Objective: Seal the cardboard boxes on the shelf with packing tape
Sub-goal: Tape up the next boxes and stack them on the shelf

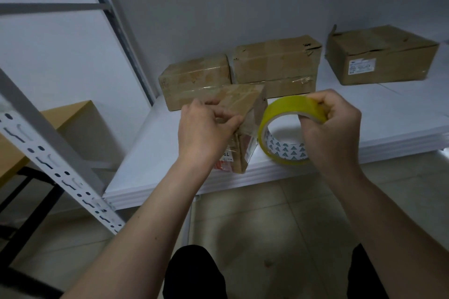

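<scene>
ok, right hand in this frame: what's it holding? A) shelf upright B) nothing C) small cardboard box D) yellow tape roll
D: the right hand grips the yellow tape roll by its rim, while the left hand holds the small cardboard box at the shelf edge.

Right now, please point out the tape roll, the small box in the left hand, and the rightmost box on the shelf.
tape roll (289,104): head view, on its yellow outer band.
small box (245,97): head view, on its taped top face.
rightmost box (386,63): head view, on its front face.
</scene>
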A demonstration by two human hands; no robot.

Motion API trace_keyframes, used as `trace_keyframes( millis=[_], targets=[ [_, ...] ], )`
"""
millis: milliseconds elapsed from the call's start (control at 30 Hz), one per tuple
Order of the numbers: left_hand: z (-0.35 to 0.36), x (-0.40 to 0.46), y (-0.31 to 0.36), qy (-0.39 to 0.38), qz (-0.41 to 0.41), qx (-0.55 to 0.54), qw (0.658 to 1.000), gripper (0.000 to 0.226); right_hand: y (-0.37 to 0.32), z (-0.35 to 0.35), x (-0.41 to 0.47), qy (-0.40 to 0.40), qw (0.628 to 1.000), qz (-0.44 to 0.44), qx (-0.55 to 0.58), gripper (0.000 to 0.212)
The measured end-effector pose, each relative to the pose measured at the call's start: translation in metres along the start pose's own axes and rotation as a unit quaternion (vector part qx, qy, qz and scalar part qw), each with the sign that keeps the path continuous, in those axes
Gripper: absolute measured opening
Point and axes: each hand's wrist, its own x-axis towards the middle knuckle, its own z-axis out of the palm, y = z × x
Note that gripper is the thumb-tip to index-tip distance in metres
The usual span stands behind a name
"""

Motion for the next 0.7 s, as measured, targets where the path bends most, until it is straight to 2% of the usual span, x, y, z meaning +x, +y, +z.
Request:
trace_keyframes(
  millis=[133, 200, 233, 300, 367, 500, 567, 633, 700],
  targets=[
    [0.002, -0.005, -0.001, 0.002, -0.006, -0.022, 1.0, 0.022, 0.001, 0.001, -0.001, 0.001, 1.0, 0.001, -0.001, 0.02],
    [0.003, -0.003, -0.003, 0.005, -0.016, -0.024, 1.0, 0.011, 0.002, 0.002, -0.001, -0.002, 1.0, 0.001, -0.002, 0.019],
    [0.004, -0.003, -0.004, 0.009, -0.011, -0.01, 1.0, 0.019, 0.002, 0.002, -0.001, -0.005, 1.0, 0.002, -0.002, 0.019],
    [0.003, -0.001, -0.006, 0.01, -0.027, -0.002, 1.0, 0.068, 0.003, 0.002, -0.001, -0.008, 1.0, 0.003, 0.0, 0.019],
    [0.001, -0.001, -0.005, 0.02, -0.044, -0.025, 0.999, 0.089, 0.004, 0.002, -0.001, -0.009, 1.0, 0.002, 0.0, 0.019],
    [0.005, -0.006, -0.011, 0.057, -0.01, -0.045, 0.997, 0.07, 0.003, 0.003, 0.0, -0.015, 1.0, -0.01, -0.001, 0.019],
    [0.004, -0.011, -0.017, 0.124, 0.079, -0.032, 0.989, 0.054, 0.003, 0.003, 0.0, -0.02, 1.0, -0.006, 0.003, 0.02],
    [0.004, -0.018, -0.024, 0.196, 0.242, 0.0, 0.95, 0.035, 0.002, 0.004, 0.0, -0.027, 1.0, -0.003, 0.003, 0.019],
    [0.007, -0.026, -0.033, 0.184, 0.375, 0.021, 0.908, 0.028, 0.002, 0.004, -0.001, -0.03, 1.0, -0.002, 0.005, 0.019]
  ],
)
